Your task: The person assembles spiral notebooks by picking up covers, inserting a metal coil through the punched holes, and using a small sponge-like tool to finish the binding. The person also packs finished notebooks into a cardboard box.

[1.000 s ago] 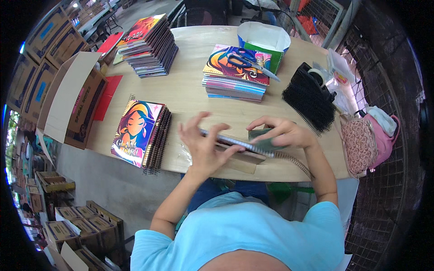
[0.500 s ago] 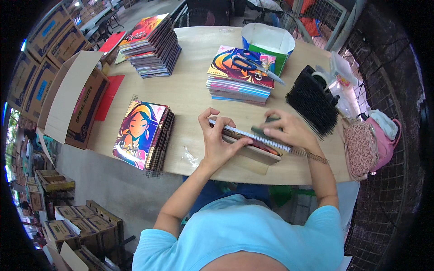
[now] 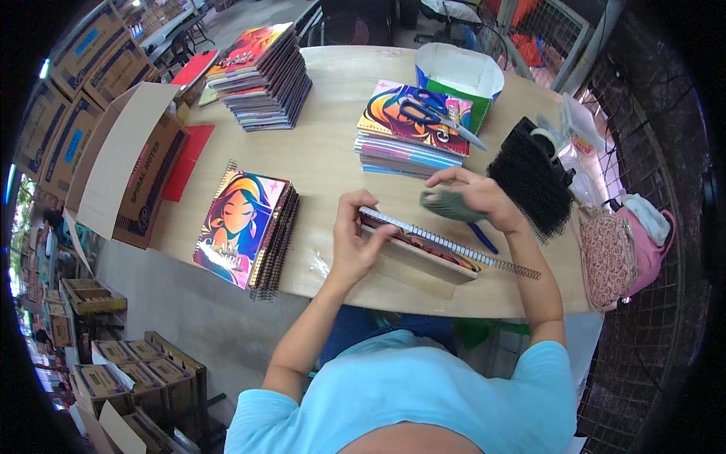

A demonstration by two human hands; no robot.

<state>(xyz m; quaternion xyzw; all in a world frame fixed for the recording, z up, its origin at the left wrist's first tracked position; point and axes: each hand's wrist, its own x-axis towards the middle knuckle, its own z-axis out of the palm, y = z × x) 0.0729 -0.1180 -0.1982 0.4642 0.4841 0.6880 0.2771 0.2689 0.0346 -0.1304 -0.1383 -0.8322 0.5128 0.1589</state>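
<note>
Fingers and thumb of my left hand [image 3: 358, 240] grip the left end of a notebook [image 3: 412, 236], which stands on edge with its page edges and binding upward. A wire spiral [image 3: 469, 252] runs along that edge, and its loose coil sticks out past the right end. Against the near side of the notebook is a flat tan block [image 3: 423, 261]. My right hand [image 3: 484, 198] holds a dark green, ridged oval pad [image 3: 446, 205] just above and beyond the spiral, apart from it. Under that hand lies a blue-handled tool [image 3: 484, 237], partly hidden.
Left of my hands stands a stack of spiral notebooks [image 3: 240, 227]. Farther back are a tall notebook stack [image 3: 265, 79] and unbound books [image 3: 408, 151] topped by scissors [image 3: 439, 117]. Black wire coils [image 3: 529, 181] and a pink bag [image 3: 643, 242] sit right; a carton [image 3: 147, 181] stands left.
My right hand has lifted away from the spiral and moved up with the green pad, uncovering the blue-handled tool. My left hand still holds the notebook. The whole view has shifted slightly.
</note>
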